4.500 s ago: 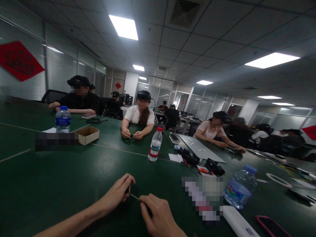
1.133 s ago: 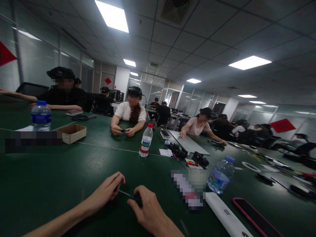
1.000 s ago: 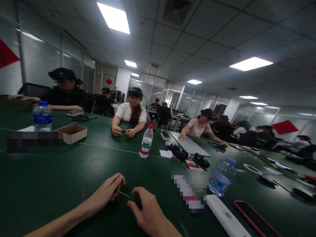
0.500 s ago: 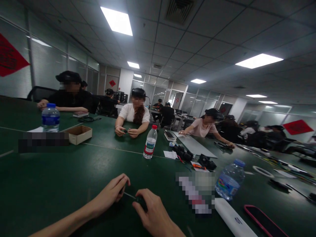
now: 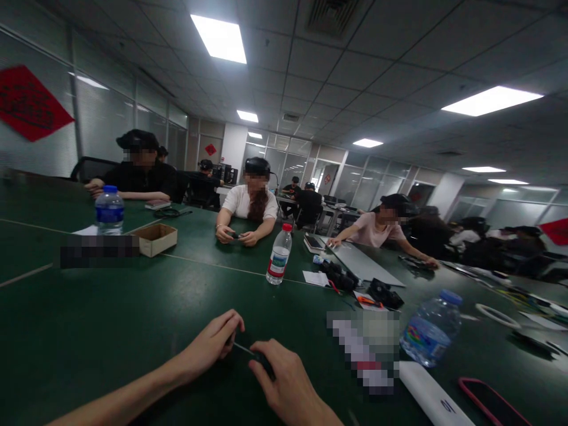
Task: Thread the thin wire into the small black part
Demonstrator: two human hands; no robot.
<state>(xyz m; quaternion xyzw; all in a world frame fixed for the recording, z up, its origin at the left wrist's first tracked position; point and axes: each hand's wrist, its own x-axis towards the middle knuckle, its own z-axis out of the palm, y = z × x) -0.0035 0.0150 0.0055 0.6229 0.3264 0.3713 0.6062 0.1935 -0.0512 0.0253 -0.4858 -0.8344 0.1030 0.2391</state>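
My right hand (image 5: 289, 377) is closed around the dark handle of a screwdriver (image 5: 265, 363), just above the green tabletop. Its thin metal shaft points left, toward my left hand (image 5: 213, 339). The fingers of that hand are curled round a small dark piece, mostly hidden by them, so I cannot make out what it is. The shaft's tip meets or lies close to this piece; contact is not clear.
A water bottle with a red cap (image 5: 278, 257) stands ahead. To the right are a large blue-capped bottle (image 5: 430, 331), a white power bank (image 5: 432, 393) and a pink-edged phone (image 5: 492, 402). An open cardboard box (image 5: 155, 241) sits left. Other people work across the table.
The whole view has swung a little to the left, so things appear farther right. Both hands keep their grips, with the screwdriver still between them.
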